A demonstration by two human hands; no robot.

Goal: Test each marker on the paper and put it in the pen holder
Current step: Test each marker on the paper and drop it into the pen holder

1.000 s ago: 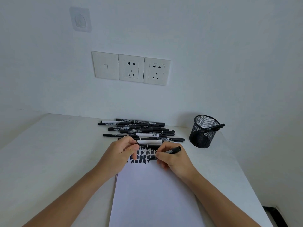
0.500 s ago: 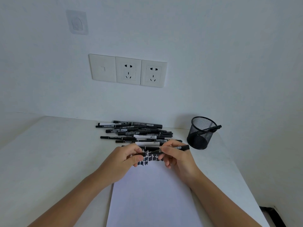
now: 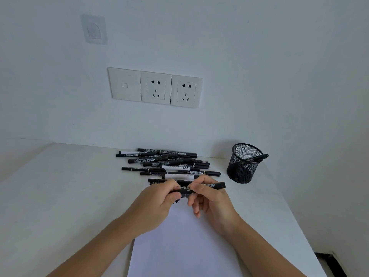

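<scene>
Marker (image 3: 216, 185) is held level just above the paper's (image 3: 183, 246) far end, over the black test strokes (image 3: 176, 201), probably so its cap can be pushed on or pulled off; which one I cannot tell. Its left end sits inside the curled left hand (image 3: 159, 204), while the right hand (image 3: 211, 204) pinches the barrel, its spare fingers loose. Beyond the paper lies the untested pile (image 3: 167, 162), and off the paper's far right corner stands the holder (image 3: 243, 163), with one pen (image 3: 259, 157) leaning inside.
</scene>
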